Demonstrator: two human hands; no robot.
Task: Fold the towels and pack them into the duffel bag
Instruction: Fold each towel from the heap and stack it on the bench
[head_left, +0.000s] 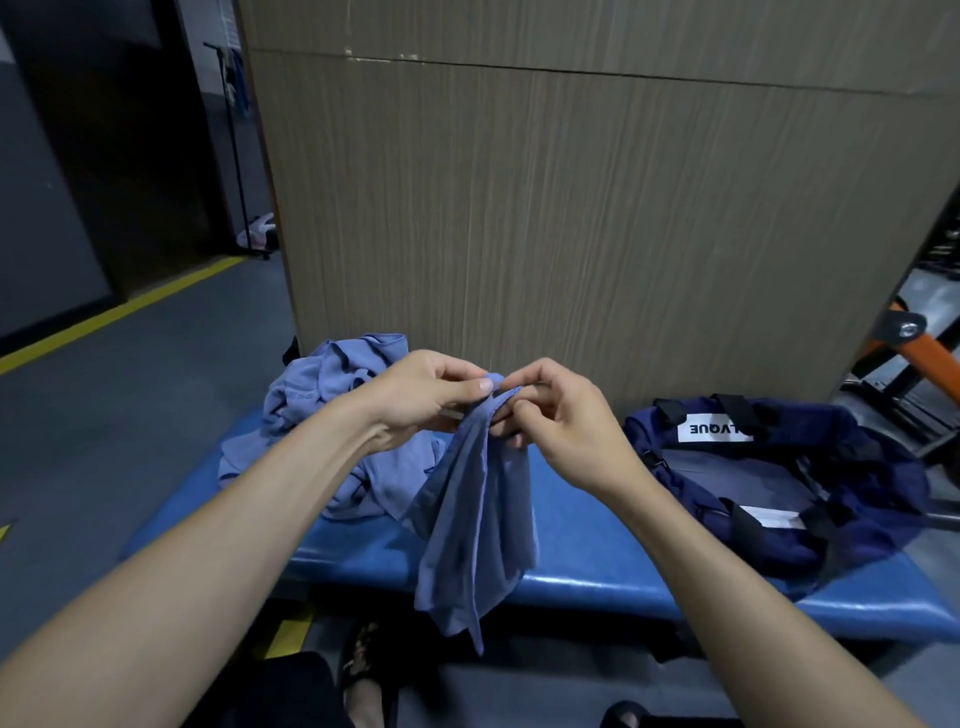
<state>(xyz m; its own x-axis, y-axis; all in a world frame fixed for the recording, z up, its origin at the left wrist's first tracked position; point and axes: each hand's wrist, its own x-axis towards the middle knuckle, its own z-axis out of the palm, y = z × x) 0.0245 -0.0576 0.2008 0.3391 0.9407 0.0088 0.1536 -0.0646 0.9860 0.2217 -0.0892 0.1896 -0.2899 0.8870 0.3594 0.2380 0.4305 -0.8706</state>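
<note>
- Towel: one blue towel hangs in the air above the front edge of the blue bench; its top corner is held up and the rest falls down loose.
- Left hand pinches the top corner of this towel between thumb and fingers.
- Right hand holds the same corner from the other side with curled fingers, touching the left hand.
- Pile of towels, unfolded, lies on the left part of the bench.
- Duffel bag, dark blue and open, sits on the right part of the bench, well apart from the pile.
- Wooden panel stands behind the bench.
</note>
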